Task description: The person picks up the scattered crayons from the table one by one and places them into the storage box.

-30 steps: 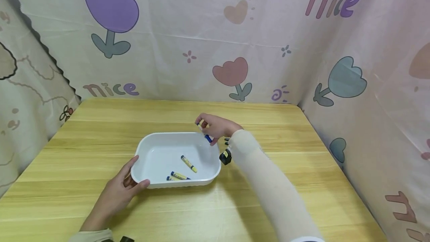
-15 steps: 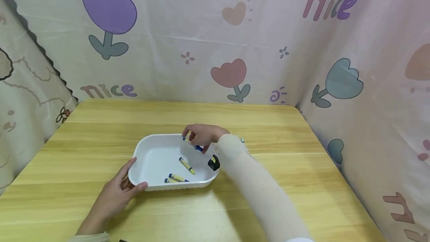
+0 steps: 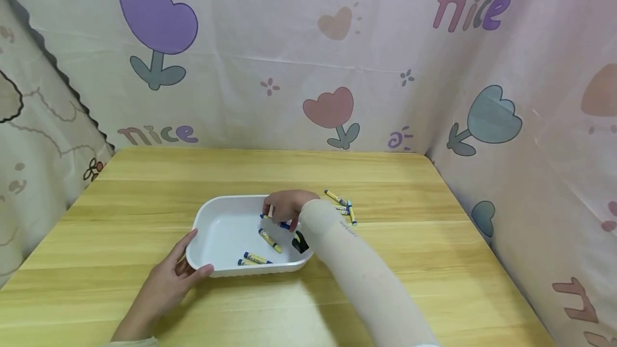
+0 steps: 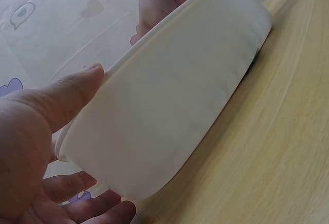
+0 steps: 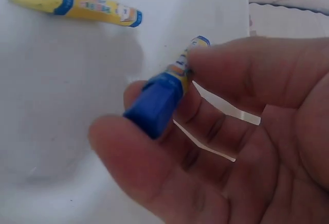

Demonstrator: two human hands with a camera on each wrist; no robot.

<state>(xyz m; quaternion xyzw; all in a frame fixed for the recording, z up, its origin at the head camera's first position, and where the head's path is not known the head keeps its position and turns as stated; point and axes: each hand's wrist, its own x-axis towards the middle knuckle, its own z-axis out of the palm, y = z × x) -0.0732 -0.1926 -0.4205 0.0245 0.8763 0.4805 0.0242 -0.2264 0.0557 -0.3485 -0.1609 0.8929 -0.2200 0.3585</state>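
Observation:
My left hand [image 3: 166,280] holds the near left corner of a white plastic tray [image 3: 214,229]; the left wrist view shows the thumb on its rim and fingers around its outer wall. Inside the tray's right half, my right hand [image 3: 291,204] grips a blue crayon [image 5: 154,106] with a yellow wrapper, thumb and fingers around it. A yellow crayon [image 3: 270,240] lies just below that hand on the tray floor. Two more crayons [image 3: 257,257] rest by the near wall, partly hidden by the rim.
Several crayons [image 3: 336,197] lie in a loose group on the wooden table [image 3: 409,261], right of the tray and beyond the right forearm. A printed curtain [image 3: 241,31] hangs behind the table and along both sides.
My right hand has moved left and down from over the tray's far right rim into the tray, carrying the blue crayon. The crayons on the table have come into view; my left hand keeps its hold.

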